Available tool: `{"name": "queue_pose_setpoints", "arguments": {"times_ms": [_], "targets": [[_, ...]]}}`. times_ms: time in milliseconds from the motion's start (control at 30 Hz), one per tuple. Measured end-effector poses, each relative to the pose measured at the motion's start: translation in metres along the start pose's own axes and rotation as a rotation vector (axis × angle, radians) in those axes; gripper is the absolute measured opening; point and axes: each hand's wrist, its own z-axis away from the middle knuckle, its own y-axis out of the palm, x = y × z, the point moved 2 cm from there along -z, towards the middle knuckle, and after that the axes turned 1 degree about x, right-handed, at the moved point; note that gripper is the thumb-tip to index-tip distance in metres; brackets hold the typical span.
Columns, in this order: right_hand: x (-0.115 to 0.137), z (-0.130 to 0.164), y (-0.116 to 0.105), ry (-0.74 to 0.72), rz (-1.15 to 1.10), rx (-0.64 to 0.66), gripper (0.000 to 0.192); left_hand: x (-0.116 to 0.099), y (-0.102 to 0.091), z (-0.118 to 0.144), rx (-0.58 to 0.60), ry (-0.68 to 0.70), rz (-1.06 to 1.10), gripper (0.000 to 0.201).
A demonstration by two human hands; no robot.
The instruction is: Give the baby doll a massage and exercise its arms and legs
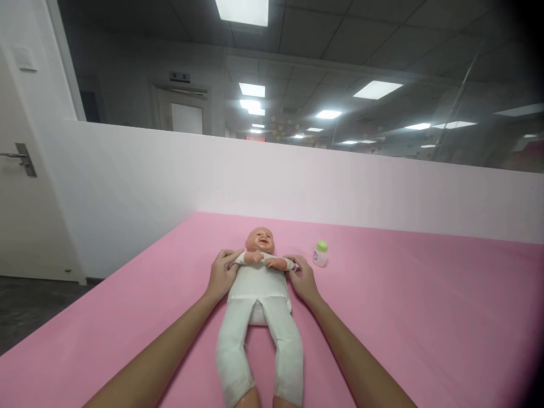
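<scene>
**Pink mat, doll dressed to the shoulders**

Pink padding covers the table (403, 317), and a baby doll (258, 294) lies face up at its middle, head toward the white partition (297, 181). White garment already covers legs and trunk — only the shoulder area seems left. The left hand (220, 276) and right hand (302, 276) flank the chest, fingers pinched on the sleeve fabric. A small green-capped bottle (320, 254) stands just beside the right hand. Open mat lies wide to the right; the left edge drops to the floor.

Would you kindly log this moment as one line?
left hand: on doll | right hand: on doll | bottle: upright beside doll
</scene>
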Motion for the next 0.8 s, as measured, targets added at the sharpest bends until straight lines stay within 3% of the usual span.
{"name": "queue_pose_setpoints", "arguments": {"times_ms": [233, 433, 633, 800], "targets": [[-0.0047, -0.0002, 0.0001, 0.112, -0.121, -0.055, 0.038, 0.0052, -0.0033, -0.0010, -0.100, -0.092, 0.031, 0.032], [-0.0044, 0.0001, 0.0007, 0.054, -0.042, 0.048, 0.026, 0.0017, -0.0010, -0.0003, 0.001, -0.009, -0.022, 0.041], [-0.0075, 0.0001, 0.0003, 0.151, -0.167, -0.021, 0.037, -0.0012, -0.0047, -0.0011, -0.057, -0.083, 0.020, 0.030], [-0.0050, -0.0001, -0.0014, 0.072, -0.064, 0.023, 0.028, 0.0024, -0.0013, -0.0006, 0.046, 0.016, -0.054, 0.040]]}}
